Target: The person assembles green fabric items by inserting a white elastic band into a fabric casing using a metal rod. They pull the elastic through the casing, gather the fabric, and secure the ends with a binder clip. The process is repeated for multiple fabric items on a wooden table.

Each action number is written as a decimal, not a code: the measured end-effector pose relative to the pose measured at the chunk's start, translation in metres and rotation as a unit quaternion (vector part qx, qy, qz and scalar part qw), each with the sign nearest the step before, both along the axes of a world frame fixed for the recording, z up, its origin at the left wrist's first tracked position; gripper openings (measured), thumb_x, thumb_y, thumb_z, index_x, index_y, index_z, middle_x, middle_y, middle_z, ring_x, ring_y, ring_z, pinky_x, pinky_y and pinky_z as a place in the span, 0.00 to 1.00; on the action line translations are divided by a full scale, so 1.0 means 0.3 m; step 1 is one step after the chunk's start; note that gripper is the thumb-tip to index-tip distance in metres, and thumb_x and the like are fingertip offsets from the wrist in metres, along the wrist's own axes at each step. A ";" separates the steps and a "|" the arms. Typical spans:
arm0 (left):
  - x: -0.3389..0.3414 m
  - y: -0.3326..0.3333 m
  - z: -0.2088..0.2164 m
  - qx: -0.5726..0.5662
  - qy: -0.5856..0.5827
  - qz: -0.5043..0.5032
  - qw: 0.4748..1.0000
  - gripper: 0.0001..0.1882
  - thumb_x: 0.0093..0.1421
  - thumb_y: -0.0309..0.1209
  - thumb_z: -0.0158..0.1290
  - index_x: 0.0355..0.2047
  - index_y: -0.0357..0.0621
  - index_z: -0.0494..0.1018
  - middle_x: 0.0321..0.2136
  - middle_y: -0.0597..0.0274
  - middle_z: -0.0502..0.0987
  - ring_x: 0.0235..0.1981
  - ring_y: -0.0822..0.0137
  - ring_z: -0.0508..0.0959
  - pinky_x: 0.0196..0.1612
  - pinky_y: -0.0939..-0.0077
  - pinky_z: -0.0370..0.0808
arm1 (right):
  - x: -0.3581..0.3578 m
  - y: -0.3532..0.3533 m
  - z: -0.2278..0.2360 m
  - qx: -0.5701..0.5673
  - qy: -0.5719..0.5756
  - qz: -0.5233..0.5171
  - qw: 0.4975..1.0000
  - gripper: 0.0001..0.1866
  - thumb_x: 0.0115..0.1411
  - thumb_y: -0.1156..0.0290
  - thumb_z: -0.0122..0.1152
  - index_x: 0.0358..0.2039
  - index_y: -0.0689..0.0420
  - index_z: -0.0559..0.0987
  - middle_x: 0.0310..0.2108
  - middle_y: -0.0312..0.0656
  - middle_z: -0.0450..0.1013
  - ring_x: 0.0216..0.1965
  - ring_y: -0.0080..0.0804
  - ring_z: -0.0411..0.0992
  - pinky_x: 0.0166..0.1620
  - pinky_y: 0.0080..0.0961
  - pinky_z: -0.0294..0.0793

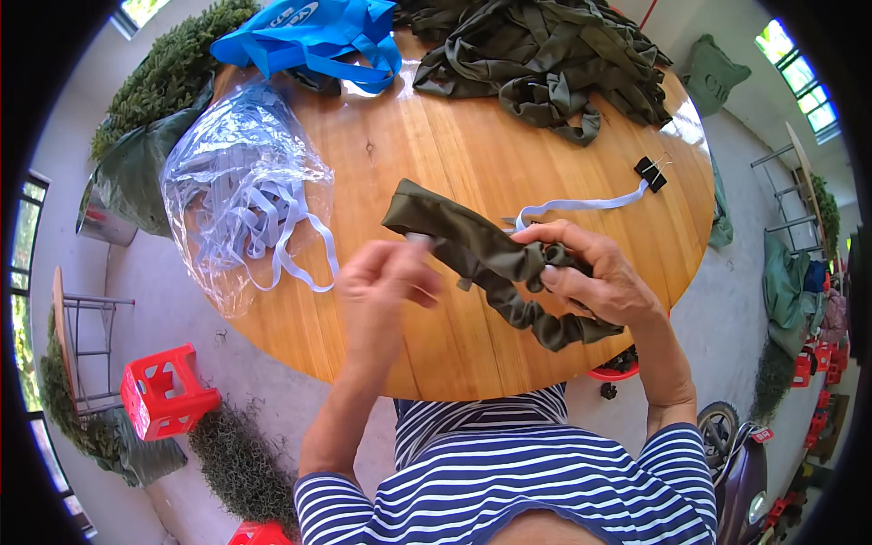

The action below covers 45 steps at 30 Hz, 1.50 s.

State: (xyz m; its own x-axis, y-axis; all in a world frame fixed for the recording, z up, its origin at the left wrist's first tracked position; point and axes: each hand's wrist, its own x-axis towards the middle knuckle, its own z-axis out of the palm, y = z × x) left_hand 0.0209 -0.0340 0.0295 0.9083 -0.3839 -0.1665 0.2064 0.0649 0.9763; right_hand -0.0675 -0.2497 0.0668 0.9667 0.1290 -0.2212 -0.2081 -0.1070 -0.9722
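Note:
A dark olive fabric tube (454, 222) slants over the table in front of me, its far left end flat and its near right part bunched into ruffles. My right hand (599, 272) is wrapped round the gathered part. Beside the flat end, my left hand (391, 277) has its fingers curled and pinched together, slightly blurred; whatever is in the pinch cannot be made out. A pale lilac elastic strip (590, 203) runs from a black binder clip (651, 173) on the table toward my right hand. Near its loose end, a small metal tip pokes out, mostly hidden.
A clear plastic bag (245, 182) of pale elastic strips lies on the round wooden table (381, 154). Behind it are a blue bag (313, 41) and a heap of olive fabric tubes (545, 64). A red stool (168, 391) stands on the floor at left.

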 end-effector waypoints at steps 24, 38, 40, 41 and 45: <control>-0.046 0.086 0.002 -0.086 -0.025 0.024 0.996 0.13 0.59 0.37 0.47 0.26 0.39 0.70 0.19 0.59 0.74 0.16 0.72 0.74 0.16 0.83 0.68 | -0.070 0.009 -0.022 -0.148 -0.129 0.051 0.979 0.19 0.50 0.78 0.57 0.45 0.57 0.72 0.33 0.39 0.72 0.29 0.24 0.71 0.33 0.20 0.70; -0.132 -0.099 -0.035 -0.130 0.161 -0.098 0.973 0.15 0.58 0.37 0.49 0.27 0.37 0.74 0.19 0.60 0.76 0.17 0.73 0.75 0.16 0.85 0.70 | -0.054 0.095 -0.056 -0.196 -0.089 -0.035 0.976 0.20 0.48 0.73 0.60 0.43 0.58 0.67 0.27 0.44 0.73 0.29 0.35 0.73 0.31 0.25 0.70; -0.117 -0.089 -0.037 -0.114 0.153 -0.075 0.979 0.14 0.58 0.37 0.49 0.27 0.37 0.74 0.20 0.62 0.76 0.16 0.75 0.74 0.16 0.85 0.69 | -0.052 0.102 -0.065 -0.279 -0.157 -0.013 0.947 0.20 0.47 0.72 0.60 0.42 0.57 0.68 0.26 0.43 0.73 0.28 0.36 0.73 0.30 0.26 0.69; -0.113 -0.086 -0.044 -0.110 0.122 -0.048 0.985 0.14 0.58 0.37 0.49 0.27 0.37 0.74 0.20 0.62 0.76 0.16 0.75 0.74 0.16 0.85 0.69 | -0.052 0.108 -0.065 -0.315 -0.186 -0.006 0.931 0.20 0.46 0.72 0.61 0.41 0.57 0.68 0.25 0.43 0.72 0.28 0.37 0.73 0.29 0.27 0.69; -0.063 -0.045 -0.010 -0.132 0.036 0.074 0.988 0.11 0.58 0.33 0.49 0.26 0.37 0.73 0.19 0.64 0.75 0.16 0.76 0.73 0.16 0.84 0.69 | -0.085 0.076 -0.077 -0.389 -0.195 0.024 0.900 0.18 0.43 0.73 0.61 0.37 0.55 0.71 0.24 0.40 0.71 0.27 0.36 0.71 0.29 0.28 0.67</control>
